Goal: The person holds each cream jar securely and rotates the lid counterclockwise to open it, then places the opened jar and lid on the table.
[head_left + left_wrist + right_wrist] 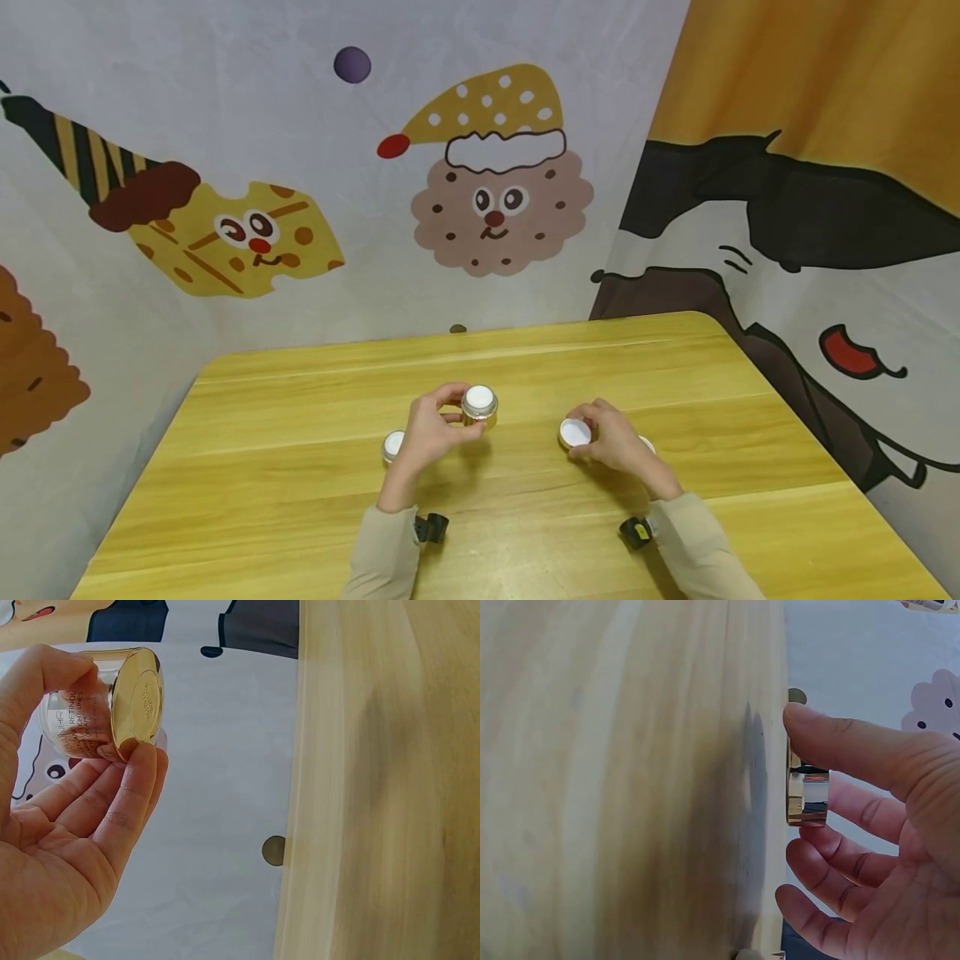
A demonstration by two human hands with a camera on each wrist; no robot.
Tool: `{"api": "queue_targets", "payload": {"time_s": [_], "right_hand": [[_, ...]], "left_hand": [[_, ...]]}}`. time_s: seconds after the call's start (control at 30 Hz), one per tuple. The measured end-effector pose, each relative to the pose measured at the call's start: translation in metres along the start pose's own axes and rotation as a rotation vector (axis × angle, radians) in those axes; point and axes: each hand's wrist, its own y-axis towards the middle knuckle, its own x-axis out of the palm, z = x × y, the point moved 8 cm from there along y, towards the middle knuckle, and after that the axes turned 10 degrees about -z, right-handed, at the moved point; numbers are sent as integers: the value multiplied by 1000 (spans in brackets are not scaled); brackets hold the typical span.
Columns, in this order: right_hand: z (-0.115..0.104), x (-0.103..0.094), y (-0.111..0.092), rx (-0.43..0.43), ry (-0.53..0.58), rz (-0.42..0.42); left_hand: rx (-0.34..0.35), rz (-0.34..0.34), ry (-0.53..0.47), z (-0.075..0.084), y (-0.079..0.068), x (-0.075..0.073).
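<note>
My left hand (pixel 432 429) grips a small clear cream jar (pixel 480 410) with a gold base and a white top, held above the table. In the left wrist view the gold underside of the jar faces the camera, and printed lettering shows on its side between thumb and fingers. My right hand (pixel 613 437) pinches a round lid (pixel 575 433) with its white inside turned up. From the right wrist, the shiny gold side of the lid (pixel 808 801) shows below the thumb. The jar and the lid are apart.
A round white-topped piece (pixel 392 445) lies on the wooden table (pixel 300 500) beside the left wrist. Another white round item (pixel 648 445) is mostly hidden behind the right hand. A cartoon-printed cloth (pixel 360 250) hangs behind the table's far edge.
</note>
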Motion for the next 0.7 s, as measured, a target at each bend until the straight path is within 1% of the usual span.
{"api": "queue_targets", "payload": {"time_s": [0.23, 0.53, 0.7], "right_hand": [[-1, 3, 0, -29, -16, -21], [-1, 8, 1, -32, -44, -49], [-2, 9, 1, -42, -49, -54]], "left_hand": [[-2, 3, -1, 0, 0, -1], [-15, 11, 6, 2, -2, -1], [-18, 21, 11, -1, -2, -2]]}}
